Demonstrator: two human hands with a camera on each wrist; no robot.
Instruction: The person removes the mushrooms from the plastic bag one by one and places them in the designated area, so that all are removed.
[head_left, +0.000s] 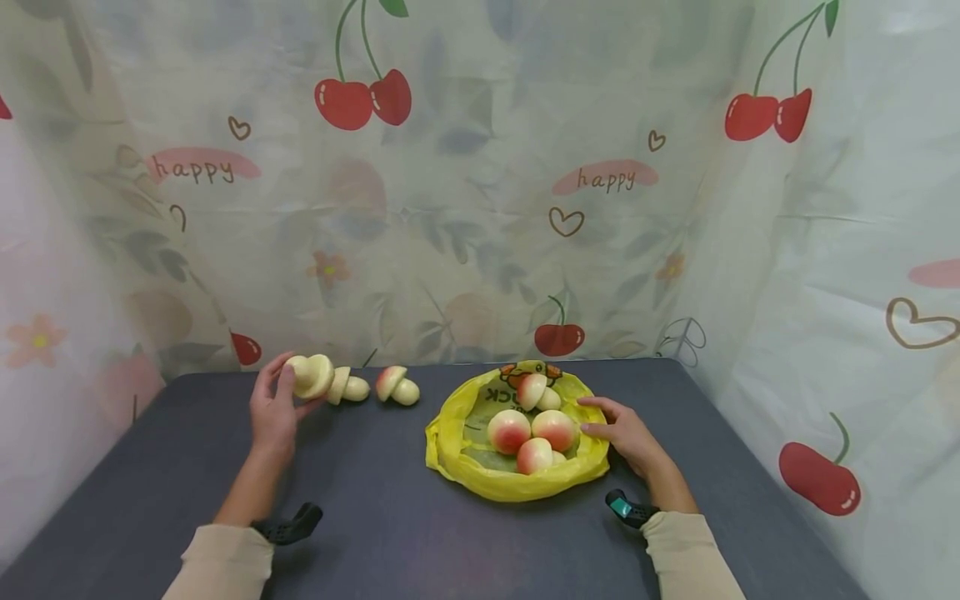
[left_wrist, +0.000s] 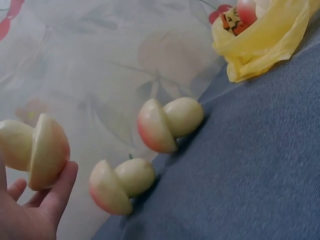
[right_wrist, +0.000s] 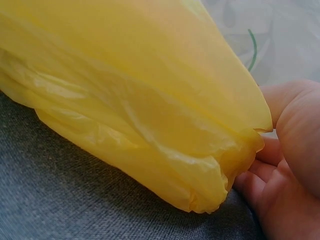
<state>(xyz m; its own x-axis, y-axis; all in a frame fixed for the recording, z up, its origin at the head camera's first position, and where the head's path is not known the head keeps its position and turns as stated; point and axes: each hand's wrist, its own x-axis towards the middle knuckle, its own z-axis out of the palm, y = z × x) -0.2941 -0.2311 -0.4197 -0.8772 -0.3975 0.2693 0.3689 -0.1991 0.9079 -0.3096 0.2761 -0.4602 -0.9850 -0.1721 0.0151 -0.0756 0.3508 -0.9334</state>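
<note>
My left hand (head_left: 274, 408) holds a toy mushroom (head_left: 311, 376) with a cream and pink cap above the table's far left part. In the left wrist view the fingers and thumb grip this mushroom (left_wrist: 49, 150) by its cap. Two more toy mushrooms lie just right of it, one (head_left: 349, 386) close by the hand and another (head_left: 397, 386) farther right. A yellow plastic bag (head_left: 480, 479) stands with its mouth spread wide, several mushrooms (head_left: 510, 432) inside. My right hand (head_left: 626, 432) pinches the bag's right rim; in the right wrist view thumb and fingers (right_wrist: 265, 162) close on the yellow plastic.
The dark grey table (head_left: 420, 550) ends at a patterned curtain (head_left: 450, 250) along its far side, with more curtain at left and right. Each wrist wears a black band (head_left: 288, 527).
</note>
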